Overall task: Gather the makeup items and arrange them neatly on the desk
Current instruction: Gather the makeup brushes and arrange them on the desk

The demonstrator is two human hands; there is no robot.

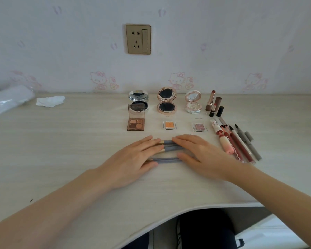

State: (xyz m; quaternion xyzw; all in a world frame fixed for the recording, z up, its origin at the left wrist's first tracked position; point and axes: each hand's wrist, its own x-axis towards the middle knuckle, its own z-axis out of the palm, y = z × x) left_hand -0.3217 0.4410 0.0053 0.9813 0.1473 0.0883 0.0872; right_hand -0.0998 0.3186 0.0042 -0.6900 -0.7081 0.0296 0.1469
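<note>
Plastic-wrapped roll (pixel 9 99) and crumpled tissue (pixel 50 101) at 10 o'clock on bench (pixel 70 141). Left hand (pixel 133 159) flat, fingers straight, pressing left ends of grey brushes (pixel 169 150); right hand (pixel 201 155) likewise flat on right ends. Brushes lie side by side at centre, probably three, partly hidden. At 12 o'clock: eyeshadow palette (pixel 136 121), three open compacts (pixel 166 103), two small pans (pixel 169 125). At 2 o'clock: lipsticks (pixel 212 103), row of pencils and pens (pixel 239 142).
</note>
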